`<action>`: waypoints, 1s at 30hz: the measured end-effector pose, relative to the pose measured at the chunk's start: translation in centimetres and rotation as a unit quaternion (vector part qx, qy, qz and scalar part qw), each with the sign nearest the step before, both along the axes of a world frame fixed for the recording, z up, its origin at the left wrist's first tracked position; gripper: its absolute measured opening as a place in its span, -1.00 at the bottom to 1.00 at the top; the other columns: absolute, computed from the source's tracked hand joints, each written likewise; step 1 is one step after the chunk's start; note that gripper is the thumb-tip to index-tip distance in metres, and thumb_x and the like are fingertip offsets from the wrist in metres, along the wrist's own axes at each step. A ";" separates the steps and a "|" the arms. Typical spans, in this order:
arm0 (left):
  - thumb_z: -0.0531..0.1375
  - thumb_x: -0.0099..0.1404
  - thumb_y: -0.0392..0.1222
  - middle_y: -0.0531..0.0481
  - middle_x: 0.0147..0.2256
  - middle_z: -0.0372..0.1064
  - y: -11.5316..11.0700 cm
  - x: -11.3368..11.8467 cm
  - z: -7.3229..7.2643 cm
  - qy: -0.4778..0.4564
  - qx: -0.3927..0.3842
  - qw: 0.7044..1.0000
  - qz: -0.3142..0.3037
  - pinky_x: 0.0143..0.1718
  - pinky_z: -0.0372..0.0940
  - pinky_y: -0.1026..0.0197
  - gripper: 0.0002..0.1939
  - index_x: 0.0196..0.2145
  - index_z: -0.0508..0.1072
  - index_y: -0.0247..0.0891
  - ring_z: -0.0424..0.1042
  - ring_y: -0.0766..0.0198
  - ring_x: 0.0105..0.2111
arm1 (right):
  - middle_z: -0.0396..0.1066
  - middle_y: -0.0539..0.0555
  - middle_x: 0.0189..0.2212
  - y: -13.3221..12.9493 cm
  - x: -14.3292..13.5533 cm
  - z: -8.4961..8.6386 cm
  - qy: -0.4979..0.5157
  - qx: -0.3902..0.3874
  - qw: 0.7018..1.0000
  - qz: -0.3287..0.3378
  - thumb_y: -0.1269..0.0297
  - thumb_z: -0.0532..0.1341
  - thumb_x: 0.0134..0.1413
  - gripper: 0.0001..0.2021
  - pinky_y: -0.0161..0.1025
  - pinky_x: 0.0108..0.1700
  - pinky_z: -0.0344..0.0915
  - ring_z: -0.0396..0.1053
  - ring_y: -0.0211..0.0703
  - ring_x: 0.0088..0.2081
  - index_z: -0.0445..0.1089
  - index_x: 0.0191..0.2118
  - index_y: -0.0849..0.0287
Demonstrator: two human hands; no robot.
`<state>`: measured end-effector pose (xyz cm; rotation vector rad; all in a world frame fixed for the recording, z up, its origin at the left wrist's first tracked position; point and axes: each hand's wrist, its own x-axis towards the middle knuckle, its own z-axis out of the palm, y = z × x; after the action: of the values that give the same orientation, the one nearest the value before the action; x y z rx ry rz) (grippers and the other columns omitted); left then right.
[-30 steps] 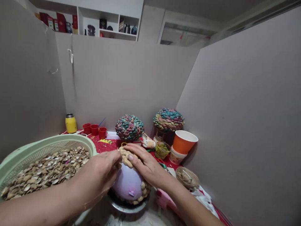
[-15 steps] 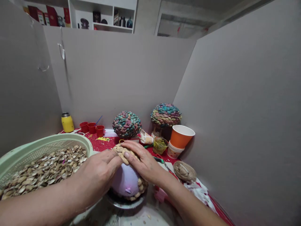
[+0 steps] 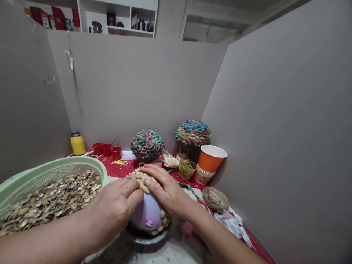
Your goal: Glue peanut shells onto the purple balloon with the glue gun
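Note:
A lilac balloon [image 3: 147,211] sits in a round metal bowl [image 3: 148,240], its pink knot facing me. Peanut shells [image 3: 141,179] cover its top and wrap down its right side, while the front is bare. Cupped over the top right, my right hand [image 3: 163,187] holds the covered balloon, its thumb pressed on the shells. At the upper left of the balloon, my left hand [image 3: 121,203] has its fingers curled in against the shell edge. The left fingertips are hidden, so what they pinch does not show.
A green basket [image 3: 104,172] of shells [image 3: 60,198] stands left. Behind are red cups [image 3: 106,149], a yellow jar [image 3: 78,143] and two colourful shell-covered domes [image 3: 147,145]. To the right lie scissors [image 3: 196,196], twine [image 3: 216,200] and an orange paper bucket [image 3: 211,159]. Grey panels [image 3: 137,80] enclose the table.
My left hand has shifted slightly, and its fingers bend differently at the shell edge. My right hand stays on the balloon. The whole view has moved a little.

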<state>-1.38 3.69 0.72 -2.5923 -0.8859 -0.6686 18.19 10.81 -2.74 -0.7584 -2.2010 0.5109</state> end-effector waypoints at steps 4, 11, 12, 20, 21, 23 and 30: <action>0.03 0.35 -0.43 -0.23 -0.21 0.49 -0.1 -0.2 -0.2 -0.012 -0.005 1.000 -0.003 -0.22 0.47 0.02 -0.81 -0.16 0.40 -0.37 0.49 0.07 -0.24 | 0.30 0.23 0.12 -0.2 -0.1 0.2 0.000 0.007 1.000 0.000 0.07 0.01 0.34 -0.58 0.06 0.21 0.16 0.22 0.00 0.17 0.37 0.11 0.21; 0.07 0.32 -0.44 -0.21 -0.15 0.49 0.1 -0.4 -0.9 -0.045 -0.027 0.999 0.010 -0.18 0.47 0.01 -0.79 -0.11 0.38 -0.32 0.49 0.07 -0.19 | 0.30 0.22 0.12 -0.3 -0.2 0.0 -0.005 0.010 1.000 -0.005 0.07 0.01 0.34 -0.59 0.07 0.21 0.16 0.21 -0.01 0.17 0.36 0.12 0.17; 0.08 0.31 -0.45 -0.21 -0.14 0.49 0.1 -0.4 -0.9 -0.049 -0.031 0.998 0.012 -0.17 0.47 0.02 -0.78 -0.11 0.38 -0.31 0.49 0.07 -0.18 | 0.30 0.22 0.12 -0.2 -0.2 0.1 -0.005 0.008 1.000 -0.004 0.07 0.01 0.34 -0.59 0.07 0.21 0.17 0.22 -0.01 0.16 0.36 0.12 0.17; 0.07 0.28 -0.44 -0.17 -0.23 0.51 0.0 -0.2 -0.1 -0.098 -0.059 0.993 0.000 -0.17 0.45 0.12 -0.78 -0.18 0.44 -0.29 0.51 0.15 -0.22 | 0.28 0.24 0.13 -0.7 -0.1 0.4 -0.011 -0.006 1.000 0.003 0.05 -0.01 0.33 -0.55 0.04 0.23 0.13 0.19 0.01 0.18 0.35 0.14 0.20; 0.07 0.28 -0.43 -0.14 -0.23 0.52 -0.2 -0.2 0.2 -0.109 -0.077 0.991 0.000 -0.18 0.44 0.15 -0.77 -0.18 0.44 -0.27 0.51 0.17 -0.22 | 0.28 0.24 0.14 -0.8 0.0 0.5 -0.012 -0.007 1.000 0.005 0.05 0.00 0.33 -0.55 0.04 0.23 0.12 0.19 0.01 0.19 0.35 0.14 0.20; 0.07 0.26 -0.43 -0.08 -0.25 0.54 -0.8 -0.2 1.0 -0.143 -0.111 0.983 0.007 -0.19 0.43 0.20 -0.74 -0.16 0.45 -0.23 0.52 0.22 -0.25 | 0.26 0.24 0.15 -1.0 0.0 0.5 -0.015 -0.010 1.000 0.008 0.04 0.01 0.33 -0.54 0.05 0.24 0.11 0.18 0.02 0.19 0.34 0.15 0.21; 0.10 0.33 -0.17 -0.06 -0.20 0.56 -4.2 -0.3 1.6 -0.395 -0.203 0.882 0.157 -0.18 0.48 0.19 -0.78 -0.13 0.48 -0.17 0.55 0.18 -0.21 | 0.27 0.21 0.15 -0.2 0.3 0.1 0.015 -0.037 0.999 0.032 0.05 0.05 0.32 -0.59 0.04 0.25 0.10 0.18 0.00 0.19 0.36 0.12 0.15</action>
<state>-1.65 -0.51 2.33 -2.3720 -1.8061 -1.6333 18.51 10.62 -2.63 -0.7158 -2.1943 0.6340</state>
